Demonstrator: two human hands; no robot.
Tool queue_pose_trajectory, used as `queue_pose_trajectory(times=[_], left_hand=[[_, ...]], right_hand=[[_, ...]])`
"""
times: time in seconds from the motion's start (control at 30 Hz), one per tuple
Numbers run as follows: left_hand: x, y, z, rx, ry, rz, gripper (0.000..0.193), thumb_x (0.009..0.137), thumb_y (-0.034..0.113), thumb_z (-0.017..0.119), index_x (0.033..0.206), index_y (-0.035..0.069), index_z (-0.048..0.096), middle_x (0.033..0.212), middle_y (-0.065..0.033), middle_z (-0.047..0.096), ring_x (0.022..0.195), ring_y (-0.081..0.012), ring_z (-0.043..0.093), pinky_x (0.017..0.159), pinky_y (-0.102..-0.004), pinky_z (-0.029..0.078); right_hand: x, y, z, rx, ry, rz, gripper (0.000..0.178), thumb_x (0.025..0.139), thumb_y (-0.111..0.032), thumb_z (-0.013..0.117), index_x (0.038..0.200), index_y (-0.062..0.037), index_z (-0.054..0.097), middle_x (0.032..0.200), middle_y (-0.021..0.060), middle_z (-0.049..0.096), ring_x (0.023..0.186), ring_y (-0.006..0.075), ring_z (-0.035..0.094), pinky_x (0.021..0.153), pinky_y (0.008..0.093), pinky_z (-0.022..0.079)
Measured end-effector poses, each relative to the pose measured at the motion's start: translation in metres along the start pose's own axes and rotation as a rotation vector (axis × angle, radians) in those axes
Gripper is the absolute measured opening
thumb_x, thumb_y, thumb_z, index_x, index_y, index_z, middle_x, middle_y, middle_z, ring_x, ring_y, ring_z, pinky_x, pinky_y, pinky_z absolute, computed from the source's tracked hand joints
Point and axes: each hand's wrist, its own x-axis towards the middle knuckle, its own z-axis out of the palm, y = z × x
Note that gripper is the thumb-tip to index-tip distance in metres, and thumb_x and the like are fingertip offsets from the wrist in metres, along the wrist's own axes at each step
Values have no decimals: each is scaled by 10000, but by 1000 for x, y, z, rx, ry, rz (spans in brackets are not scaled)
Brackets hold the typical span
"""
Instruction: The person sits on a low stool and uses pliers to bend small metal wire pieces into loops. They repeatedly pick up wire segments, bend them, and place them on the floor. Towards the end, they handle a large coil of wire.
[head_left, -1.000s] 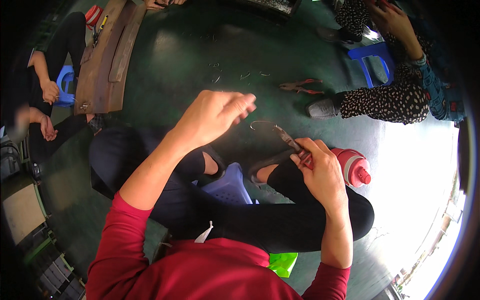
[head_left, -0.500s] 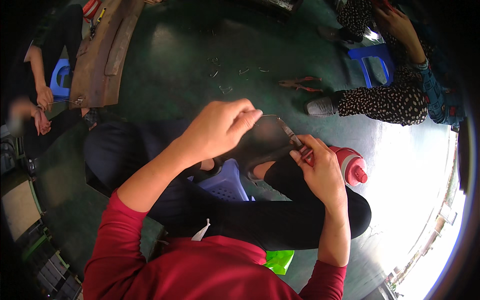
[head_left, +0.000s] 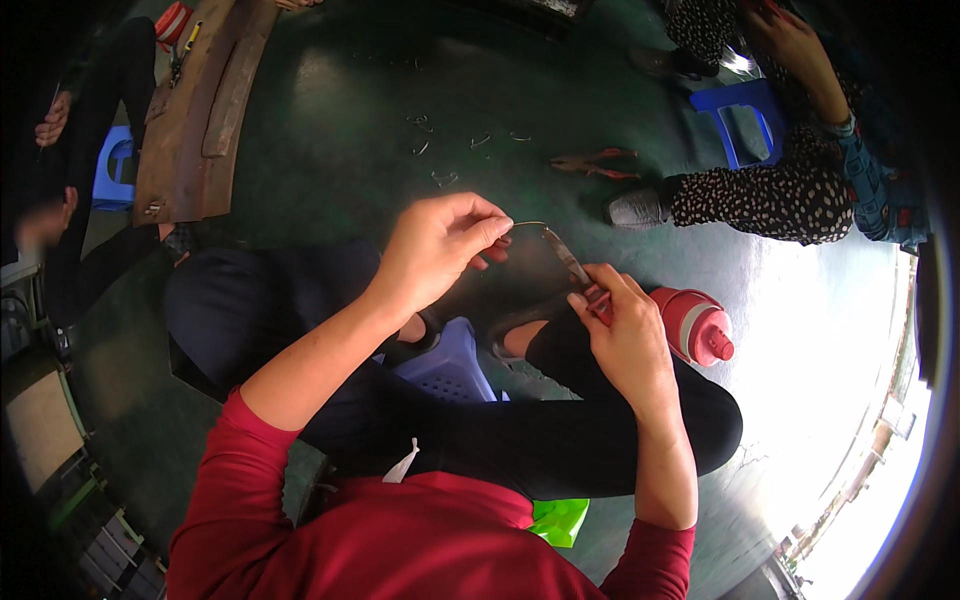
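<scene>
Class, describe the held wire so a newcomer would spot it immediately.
Over the green floor, follow the two red sleeves forward. Between the left hand and the tip of the pliers in the right hand runs a thin, curved wire. Unlike the thin bits on the floor, it is held up.

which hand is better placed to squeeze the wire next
Probably the right hand: it holds the pliers, their tip at one end of the wire; the left hand pinches the other.
</scene>
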Motion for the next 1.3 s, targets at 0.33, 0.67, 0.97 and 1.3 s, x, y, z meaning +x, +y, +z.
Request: queue_pose_trajectory(times=[0.33, 0.67, 0.97, 1.3], left_hand=[[2, -2, -2, 235, -145, -98, 585, 991, 494, 426, 704, 25, 625, 601, -14, 551, 526, -72, 481, 503, -242, 405], [1, 1, 0, 237, -372, -147, 826, 963, 637, 241, 565, 7, 597, 462, -28, 455, 459, -103, 438, 488, -266, 364], [5, -2, -6, 485, -58, 257, 540, 1015, 389, 404, 695, -5, 589, 609, -29, 546, 555, -100, 492, 525, -260, 392], [5, -3, 3, 199, -5, 72, 411, 961, 339, 540, 721, 10, 588, 603, -17, 539, 555, -71, 474, 505, -265, 371]], right_hand=[[1, -3, -1, 103, -56, 27, 248, 860, -117, 662, 1074, -10, 601, 907, 161, 647, 833, 295, 647, 766, 362, 492], [-2, 0, -3, 86, -50, -5, 246, 852, -102, 676, 1070, -8, 610, 895, 145, 660, 813, 277, 649, 771, 350, 498], [-1, 4, -8, 143, -70, 47, 252, 846, -97, 677, 1073, -11, 610, 886, 149, 658, 829, 279, 652, 771, 357, 497], [-2, 2, -1, 23, -29, 33, 270, 835, -100, 687, 1082, -27, 603, 914, 157, 639, 845, 317, 645, 754, 380, 495]])
